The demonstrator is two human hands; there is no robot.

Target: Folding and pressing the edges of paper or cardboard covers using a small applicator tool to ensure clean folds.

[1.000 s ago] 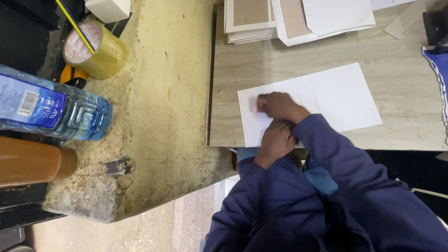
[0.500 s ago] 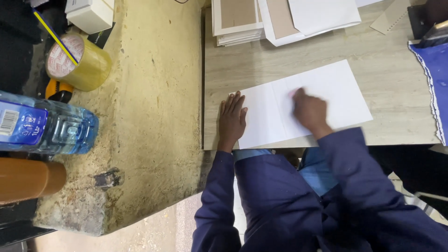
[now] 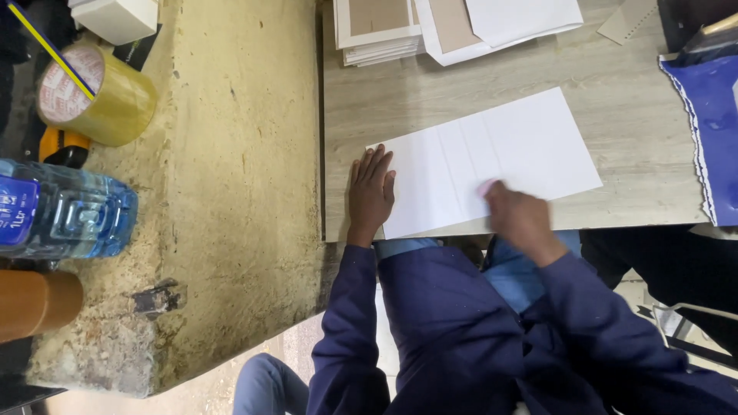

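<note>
A pale wood-grain desk [image 3: 615, 107] fills the upper right of the frame, butted against a rough, sandy-coloured concrete ledge [image 3: 231, 177] that runs down the left half. A large white sheet of paper with faint vertical creases [image 3: 530, 146] lies flat on the desk near its lower edge, at centre frame. The left hand [image 3: 370, 192] rests palm down with fingers spread flat, partly on the sheet's left margin and partly on the desk, holding nothing. The right hand [image 3: 516, 214] lies on the lower middle of the sheet, motion-blurred; its fingers look curled, with a small pinkish object at the fingertips, but whether it is gripped cannot be told. Both arms wear dark blue sleeves. At the top centre sits a stack of white and brown card sheets [image 3: 380, 27]. A blue plastic bag with a ragged edge [image 3: 715, 131] lies at the right edge. On the ledge, upper left, stands a roll of yellowish clear tape [image 3: 100, 92]; below it lies a clear plastic water bottle with a blue label [image 3: 69, 219].
</note>
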